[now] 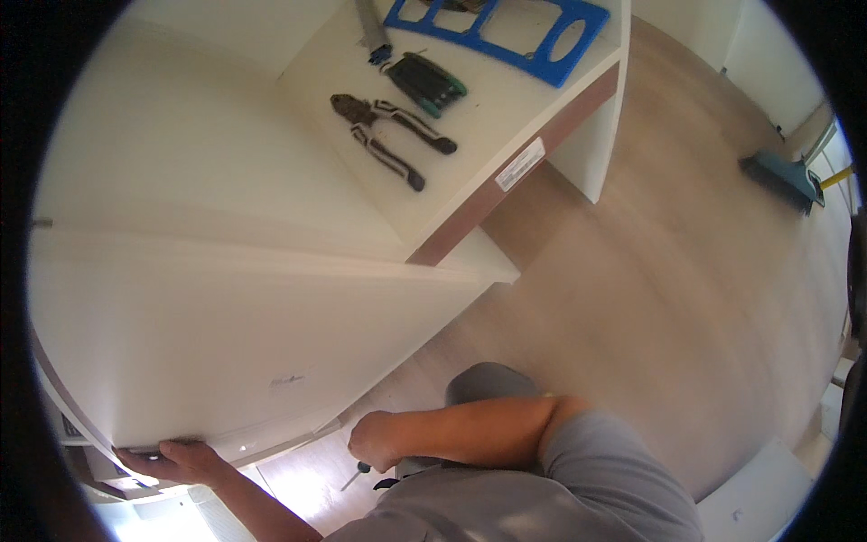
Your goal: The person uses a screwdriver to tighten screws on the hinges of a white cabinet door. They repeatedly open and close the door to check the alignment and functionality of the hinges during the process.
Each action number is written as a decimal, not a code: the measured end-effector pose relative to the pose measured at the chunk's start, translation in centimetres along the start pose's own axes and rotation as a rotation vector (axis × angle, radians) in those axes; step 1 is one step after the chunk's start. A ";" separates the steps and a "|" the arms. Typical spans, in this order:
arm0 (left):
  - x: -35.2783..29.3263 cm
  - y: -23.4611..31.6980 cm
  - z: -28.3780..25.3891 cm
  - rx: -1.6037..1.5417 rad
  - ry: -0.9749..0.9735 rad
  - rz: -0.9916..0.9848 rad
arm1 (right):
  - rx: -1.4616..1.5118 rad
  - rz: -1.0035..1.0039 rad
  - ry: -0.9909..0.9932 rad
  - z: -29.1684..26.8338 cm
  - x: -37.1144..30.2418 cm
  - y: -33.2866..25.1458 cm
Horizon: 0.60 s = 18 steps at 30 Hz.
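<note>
The screwdriver (360, 470) juts (shaft pointing down-left) from the right hand (373, 441).

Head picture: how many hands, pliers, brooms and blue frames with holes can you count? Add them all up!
Hands: 2, the left hand and right hand
Pliers: 1 pair
Broom: 1
Blue frame: 1
Total: 5

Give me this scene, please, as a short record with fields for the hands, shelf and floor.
Left hand: touching the edge of the white panel
Right hand: holding a slim dark-handled tool, probably a screwdriver
White shelf: pliers with handles spread, green-and-black folding key set, blue frame with cut-outs
Floor: wood-toned, with a grey-blue broom head at far right
</note>
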State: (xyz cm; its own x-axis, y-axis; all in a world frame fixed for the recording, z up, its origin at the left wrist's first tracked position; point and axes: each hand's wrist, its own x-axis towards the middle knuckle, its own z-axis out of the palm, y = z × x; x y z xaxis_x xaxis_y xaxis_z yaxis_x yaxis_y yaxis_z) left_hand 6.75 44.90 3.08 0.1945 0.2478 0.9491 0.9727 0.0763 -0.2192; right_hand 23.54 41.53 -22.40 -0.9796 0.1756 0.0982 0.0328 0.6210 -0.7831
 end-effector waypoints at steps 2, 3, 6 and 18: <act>0.0 -0.9 -0.1 0.017 -0.004 0.126 | 0.011 -0.037 0.064 0.0 0.2 -1.8; -0.1 -1.2 0.0 0.022 -0.004 0.166 | 0.034 -0.065 0.084 0.1 0.1 -2.6; -3.0 -1.2 0.2 0.069 -0.065 0.301 | 0.044 -0.110 0.161 0.1 -1.3 -4.6; -15.2 1.1 -12.0 -1.157 -1.643 -0.111 | -0.187 0.312 0.265 5.7 -2.8 -13.7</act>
State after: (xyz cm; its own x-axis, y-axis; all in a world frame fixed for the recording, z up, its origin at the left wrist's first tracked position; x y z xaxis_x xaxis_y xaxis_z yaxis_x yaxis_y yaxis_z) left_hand 6.34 29.67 -8.86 0.5125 0.8147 -0.2712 0.7075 -0.2217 0.6711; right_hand 24.67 28.17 -15.45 -0.8334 0.5506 0.0480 0.3774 0.6303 -0.6785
